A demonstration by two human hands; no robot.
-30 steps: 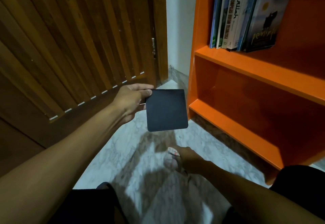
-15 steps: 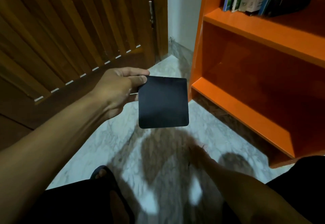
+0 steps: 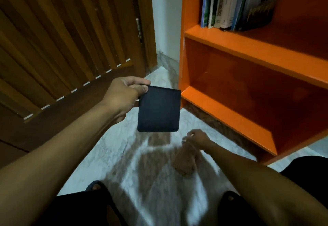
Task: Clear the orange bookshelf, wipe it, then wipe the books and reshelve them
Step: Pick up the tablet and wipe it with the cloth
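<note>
orange bookshelf (image 3: pixel 248 48) filling the 3 o'clock side, standing on pale marble floor (image 3: pixel 110 151). dark slatted wooden door (image 3: pixel 62 39) across 10 o'clock, white wall strip (image 3: pixel 165 16) between door and shelf. row of upright books (image 3: pixel 236 3) at 1 o'clock on the upper shelf board, rightmost one leaning against the rest; lower compartment bare orange. small dark square book (image 3: pixel 158 109) at centre, held in the air just beside the shelf's lower left corner, hanging from its top left corner. left hand (image 3: pixel 122 98) at 9 o'clock of it, grip pinching that corner between thumb and fingers. right hand (image 3: pixel 195 137) at 5 o'clock, low over the floor, blurred, grip closed round a brownish cloth (image 3: pixel 184 160) dangling below it.
</note>
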